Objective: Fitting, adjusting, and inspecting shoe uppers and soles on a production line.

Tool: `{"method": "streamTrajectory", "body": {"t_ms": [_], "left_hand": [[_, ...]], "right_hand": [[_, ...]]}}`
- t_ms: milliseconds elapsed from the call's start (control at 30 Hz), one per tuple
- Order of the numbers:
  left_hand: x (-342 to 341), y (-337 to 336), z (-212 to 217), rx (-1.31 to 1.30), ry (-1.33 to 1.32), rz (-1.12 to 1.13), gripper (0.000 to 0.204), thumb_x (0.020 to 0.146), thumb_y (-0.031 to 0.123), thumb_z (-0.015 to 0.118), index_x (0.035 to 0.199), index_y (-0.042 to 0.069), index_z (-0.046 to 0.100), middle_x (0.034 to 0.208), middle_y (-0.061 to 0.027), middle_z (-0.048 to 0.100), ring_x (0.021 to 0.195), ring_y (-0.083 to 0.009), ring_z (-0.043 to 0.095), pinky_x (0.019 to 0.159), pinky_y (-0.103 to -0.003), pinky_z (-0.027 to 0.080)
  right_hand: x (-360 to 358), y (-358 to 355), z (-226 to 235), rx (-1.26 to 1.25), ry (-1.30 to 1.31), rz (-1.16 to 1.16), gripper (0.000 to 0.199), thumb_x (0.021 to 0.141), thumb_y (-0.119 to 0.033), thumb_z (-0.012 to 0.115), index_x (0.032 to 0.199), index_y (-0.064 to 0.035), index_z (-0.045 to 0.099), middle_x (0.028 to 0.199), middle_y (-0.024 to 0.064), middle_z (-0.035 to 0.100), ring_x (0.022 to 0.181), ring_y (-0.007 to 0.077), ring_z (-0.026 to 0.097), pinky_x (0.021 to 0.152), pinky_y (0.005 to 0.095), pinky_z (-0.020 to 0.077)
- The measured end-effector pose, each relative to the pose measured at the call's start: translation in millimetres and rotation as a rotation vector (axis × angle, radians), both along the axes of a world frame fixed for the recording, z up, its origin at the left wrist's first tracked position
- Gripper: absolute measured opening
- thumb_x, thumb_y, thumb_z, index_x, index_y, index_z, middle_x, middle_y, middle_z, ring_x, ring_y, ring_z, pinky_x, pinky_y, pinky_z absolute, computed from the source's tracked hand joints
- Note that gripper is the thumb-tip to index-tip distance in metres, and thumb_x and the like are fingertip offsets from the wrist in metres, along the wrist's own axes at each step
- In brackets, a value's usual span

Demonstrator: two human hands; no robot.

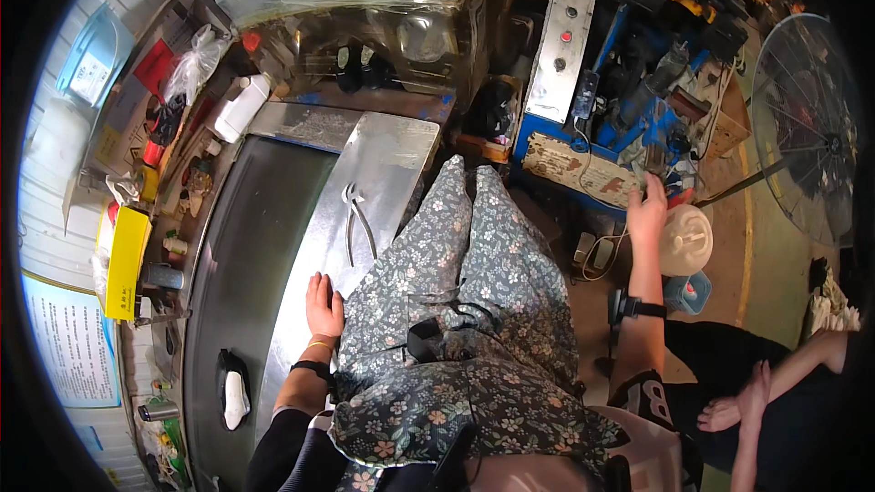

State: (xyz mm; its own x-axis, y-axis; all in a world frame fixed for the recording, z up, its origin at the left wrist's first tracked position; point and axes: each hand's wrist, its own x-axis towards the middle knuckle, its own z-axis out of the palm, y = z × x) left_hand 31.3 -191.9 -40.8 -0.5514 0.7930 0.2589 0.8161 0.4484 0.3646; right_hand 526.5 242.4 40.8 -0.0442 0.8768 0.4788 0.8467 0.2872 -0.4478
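My left hand (324,306) lies flat with its fingers stretched out on the shiny metal ledge (305,255) beside a dark belt (251,237). Ahead of it on the same ledge rests a pair of pincers (354,219), handles pointing toward me. A black shoe upper with a white last in it (234,392) lies on the belt to the left. At the right my right hand (646,210) reaches forward, fingers extended, at the near corner of a blue machine (583,169). Whether its fingertips touch the machine I cannot tell. I see nothing held in either hand.
Right of my forearm stand a cream plastic jug (686,241) and a blue-grey bucket (685,293). A large fan (807,128) is at far right, near another person's arms (755,392). Cluttered shelving holds a yellow box (127,262) and a white bottle (241,106).
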Motion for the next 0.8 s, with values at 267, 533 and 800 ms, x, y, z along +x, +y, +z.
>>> {"method": "streamTrajectory", "body": {"t_ms": [267,533,800], "left_hand": [[-1.3,-1.8,8.2,-0.05,-0.011,-0.017,0.047,0.089,0.02,0.052,0.131,-0.001,0.051,0.14,-0.0247,0.046,0.13,-0.0428,0.041,0.11,-0.047,0.032],[1.2,9.6,4.0,-0.013,0.029,0.028,0.046,0.089,0.02,0.051,0.13,-0.001,0.052,0.139,-0.0238,0.047,0.13,-0.0424,0.042,0.11,-0.047,0.032],[-4.5,11.2,0.1,-0.007,0.063,0.038,0.045,0.09,0.021,0.05,0.129,-0.001,0.054,0.14,-0.0223,0.048,0.131,-0.0397,0.041,0.112,-0.045,0.032]], "right_hand": [[-7.9,39.8,13.6,-0.687,-0.084,-0.317,0.086,0.091,-0.031,0.058,0.151,0.0037,0.008,0.144,0.0286,0.039,0.125,0.0403,0.049,0.1,0.0461,0.044],[17.3,61.8,-39.4,-0.433,-0.029,-0.326,0.075,0.088,-0.028,0.062,0.145,0.0066,0.028,0.115,0.0289,0.062,0.103,0.0399,0.063,0.083,0.0472,0.0516],[15.4,67.4,-42.4,-0.413,0.06,-0.309,0.06,0.087,-0.026,0.062,0.133,0.0063,0.044,0.117,0.0295,0.061,0.108,0.0431,0.06,0.091,0.0488,0.0481]]}}
